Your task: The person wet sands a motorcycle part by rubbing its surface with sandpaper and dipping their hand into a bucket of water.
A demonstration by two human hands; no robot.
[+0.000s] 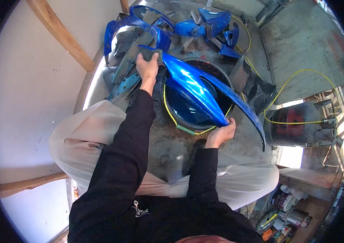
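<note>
A glossy blue curved fairing panel (196, 94), with a long thin arm curving down to the right, is held at a slant over a black bucket (174, 113) of dark liquid that has a yellow handle with a green grip. My left hand (147, 67) is closed on a dark grey rectangular pad (147, 52), which is against the panel's upper-left end. My right hand (222, 131) grips the panel's lower end at the bucket's front right. I sit cross-legged with both forearms reaching forward.
More blue fairings (158, 40) (210, 22) lie behind the bucket, with grey-blue pieces (123, 85) at left and black pieces (259, 91) at right. A dark tank (289, 127) with a yellow hose (279, 91) stands right. Tools (285, 214) sit lower right. Pale walls (26, 121) border the left.
</note>
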